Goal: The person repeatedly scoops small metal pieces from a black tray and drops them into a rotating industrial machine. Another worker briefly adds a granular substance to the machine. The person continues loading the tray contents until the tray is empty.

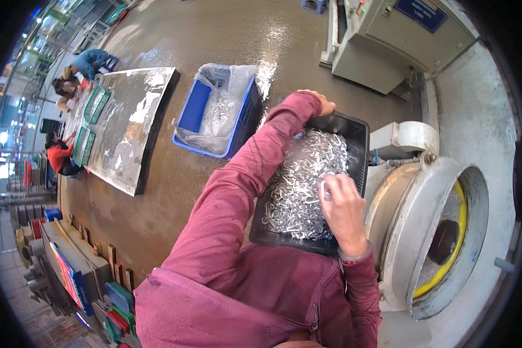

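Observation:
In front of me a black plastic crate (358,159) holds a heap of small, shiny, curved metal pieces (298,191). My left hand (321,101) reaches across to the crate's far edge, its fingers closed over the rim. Above the near right part of the heap is my right hand (343,209), its fingers bent and pinched around a small silvery metal piece (323,192). Maroon sleeves cover both arms, and the left one hides part of the crate's left side.
Left of the crate stands a blue bin (182,124) lined with clear plastic. A round machine drum (400,226) with a yellow-rimmed opening is close on the right, below a grey cabinet (383,52). People work at a low metal table (127,127) with green baskets (84,146).

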`<action>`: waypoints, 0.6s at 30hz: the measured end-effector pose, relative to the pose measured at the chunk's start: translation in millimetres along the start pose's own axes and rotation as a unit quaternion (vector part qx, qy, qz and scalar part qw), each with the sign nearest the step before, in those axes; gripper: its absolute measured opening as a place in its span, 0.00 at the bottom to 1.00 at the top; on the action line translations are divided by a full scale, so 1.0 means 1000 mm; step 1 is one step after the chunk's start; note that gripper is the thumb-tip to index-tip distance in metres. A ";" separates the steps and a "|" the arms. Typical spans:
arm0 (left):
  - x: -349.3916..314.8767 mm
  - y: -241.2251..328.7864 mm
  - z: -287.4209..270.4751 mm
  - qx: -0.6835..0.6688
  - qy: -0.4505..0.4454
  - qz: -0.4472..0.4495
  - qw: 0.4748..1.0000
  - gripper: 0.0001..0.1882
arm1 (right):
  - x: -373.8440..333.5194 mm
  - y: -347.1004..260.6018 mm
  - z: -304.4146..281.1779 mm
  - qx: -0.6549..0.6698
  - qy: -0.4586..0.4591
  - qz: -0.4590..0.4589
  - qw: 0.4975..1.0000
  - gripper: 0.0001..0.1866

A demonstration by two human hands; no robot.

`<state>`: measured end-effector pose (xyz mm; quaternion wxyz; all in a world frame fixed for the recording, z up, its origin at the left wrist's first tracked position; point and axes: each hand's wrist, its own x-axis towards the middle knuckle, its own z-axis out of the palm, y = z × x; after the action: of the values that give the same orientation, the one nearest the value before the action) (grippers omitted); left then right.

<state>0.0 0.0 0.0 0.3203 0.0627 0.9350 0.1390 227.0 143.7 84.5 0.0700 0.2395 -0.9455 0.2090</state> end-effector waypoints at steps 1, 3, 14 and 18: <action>-0.005 0.005 -0.002 0.001 0.009 0.004 1.000 0.33 | 0.004 -0.003 -0.009 -0.001 0.022 -0.001 1.000 0.10; -0.012 0.010 -0.010 0.010 0.031 0.009 0.999 0.33 | 0.010 -0.007 -0.021 -0.002 0.051 -0.002 0.999 0.10; 0.005 0.019 -0.005 0.047 0.004 0.003 0.999 0.32 | 0.022 0.008 -0.018 0.136 -0.025 0.124 0.983 0.08; 0.013 0.020 -0.007 0.030 0.003 0.009 1.000 0.32 | 0.042 -0.010 -0.069 0.156 0.006 0.097 0.983 0.07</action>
<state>-14.3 20.2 3.7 0.3145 0.0801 0.9390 0.1139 197.5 147.8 160.0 0.0166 0.1529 -0.9197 0.3613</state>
